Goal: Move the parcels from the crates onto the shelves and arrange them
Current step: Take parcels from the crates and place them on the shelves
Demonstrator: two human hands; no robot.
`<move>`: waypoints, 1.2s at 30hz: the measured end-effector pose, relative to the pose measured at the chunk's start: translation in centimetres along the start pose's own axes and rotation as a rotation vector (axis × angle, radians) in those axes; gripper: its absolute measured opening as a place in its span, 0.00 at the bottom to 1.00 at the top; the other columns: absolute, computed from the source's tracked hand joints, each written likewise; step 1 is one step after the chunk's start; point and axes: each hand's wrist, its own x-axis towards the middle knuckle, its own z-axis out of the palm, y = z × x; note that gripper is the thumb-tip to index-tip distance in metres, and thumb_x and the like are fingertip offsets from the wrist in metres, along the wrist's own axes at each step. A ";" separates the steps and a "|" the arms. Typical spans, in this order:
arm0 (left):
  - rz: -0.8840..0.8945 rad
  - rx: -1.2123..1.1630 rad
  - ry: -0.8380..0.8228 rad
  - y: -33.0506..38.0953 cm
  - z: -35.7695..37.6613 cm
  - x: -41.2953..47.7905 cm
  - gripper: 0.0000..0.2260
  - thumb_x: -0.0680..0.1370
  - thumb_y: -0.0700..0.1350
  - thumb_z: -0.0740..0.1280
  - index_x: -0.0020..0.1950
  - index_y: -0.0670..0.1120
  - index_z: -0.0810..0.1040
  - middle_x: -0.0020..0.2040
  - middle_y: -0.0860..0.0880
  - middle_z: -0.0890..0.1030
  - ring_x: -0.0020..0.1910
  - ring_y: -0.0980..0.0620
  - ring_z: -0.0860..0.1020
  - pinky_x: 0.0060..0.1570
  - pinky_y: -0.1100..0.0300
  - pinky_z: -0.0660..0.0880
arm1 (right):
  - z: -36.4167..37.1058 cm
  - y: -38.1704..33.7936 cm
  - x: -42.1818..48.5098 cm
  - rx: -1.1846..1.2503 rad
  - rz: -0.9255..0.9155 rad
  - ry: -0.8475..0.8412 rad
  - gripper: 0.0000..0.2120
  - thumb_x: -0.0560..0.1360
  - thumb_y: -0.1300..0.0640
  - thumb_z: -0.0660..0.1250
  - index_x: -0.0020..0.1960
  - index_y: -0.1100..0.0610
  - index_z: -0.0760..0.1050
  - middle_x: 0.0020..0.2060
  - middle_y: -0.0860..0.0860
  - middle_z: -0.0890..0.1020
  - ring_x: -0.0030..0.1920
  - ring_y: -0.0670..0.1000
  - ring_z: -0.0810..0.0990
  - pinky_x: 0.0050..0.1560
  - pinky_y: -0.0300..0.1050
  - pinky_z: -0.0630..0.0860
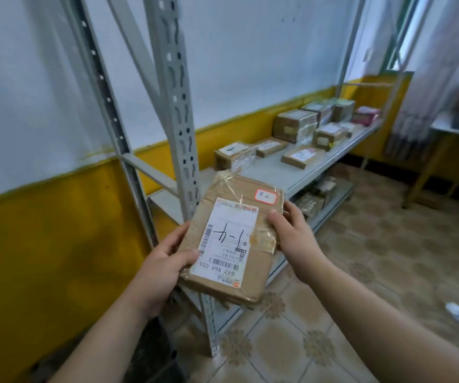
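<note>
Parcel [231, 239] held in mid-air before the shelf [275, 175]. Left hand [159, 269] and right hand [291, 239] both grip it, fingers [274, 215] curled over opposite side edges. Flat taped cardboard, judged light and stiff; the glossy tape may be slippery. Best held by the long edges.

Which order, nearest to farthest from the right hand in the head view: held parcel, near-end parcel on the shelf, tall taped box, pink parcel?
1. The held parcel: the right hand grips its right edge.
2. The near-end parcel: at the shelf's near end.
3. The tall taped box: mid-shelf, by the wall.
4. The pink parcel: at the far end.
</note>
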 end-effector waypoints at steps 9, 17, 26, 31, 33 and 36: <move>-0.053 0.059 -0.172 -0.5 14.5 9.3 0.21 0.78 0.36 0.64 0.55 0.64 0.78 0.46 0.52 0.85 0.45 0.45 0.85 0.34 0.56 0.80 | -14.3 -0.2 4.8 -0.072 0.039 0.294 0.38 0.73 0.35 0.64 0.78 0.48 0.58 0.66 0.48 0.73 0.62 0.53 0.75 0.64 0.60 0.73; -0.095 0.077 -0.207 -1.8 22.2 22.7 0.18 0.80 0.42 0.64 0.49 0.70 0.77 0.45 0.54 0.85 0.44 0.45 0.85 0.31 0.57 0.80 | -20.1 0.9 17.9 -0.134 0.096 0.277 0.36 0.74 0.37 0.65 0.77 0.47 0.58 0.65 0.49 0.75 0.59 0.51 0.78 0.63 0.56 0.75; -0.185 0.071 -0.161 -1.7 28.1 35.9 0.16 0.80 0.42 0.65 0.48 0.67 0.75 0.44 0.53 0.85 0.44 0.43 0.85 0.27 0.58 0.79 | -24.4 0.6 32.1 -0.237 0.145 0.191 0.35 0.75 0.40 0.65 0.77 0.47 0.57 0.58 0.44 0.78 0.47 0.42 0.81 0.43 0.40 0.79; -0.184 0.115 -0.048 -2.1 28.9 40.9 0.14 0.80 0.42 0.64 0.53 0.63 0.75 0.43 0.54 0.86 0.43 0.46 0.85 0.28 0.57 0.79 | -25.2 1.3 38.9 -0.321 0.149 0.084 0.35 0.76 0.38 0.64 0.78 0.45 0.56 0.51 0.38 0.77 0.44 0.39 0.81 0.36 0.34 0.78; -0.180 0.123 0.022 -2.3 29.2 42.6 0.14 0.80 0.42 0.65 0.57 0.62 0.74 0.44 0.53 0.85 0.42 0.48 0.85 0.28 0.59 0.78 | -25.3 1.7 41.8 -0.366 0.156 0.029 0.36 0.75 0.36 0.63 0.78 0.45 0.55 0.61 0.45 0.77 0.52 0.48 0.81 0.50 0.48 0.82; -0.188 0.124 0.144 -2.9 29.3 44.6 0.17 0.79 0.43 0.66 0.66 0.59 0.72 0.51 0.50 0.84 0.41 0.50 0.85 0.27 0.61 0.77 | -25.1 2.3 46.1 -0.443 0.158 -0.090 0.35 0.75 0.35 0.62 0.77 0.42 0.55 0.67 0.47 0.74 0.45 0.43 0.78 0.38 0.43 0.77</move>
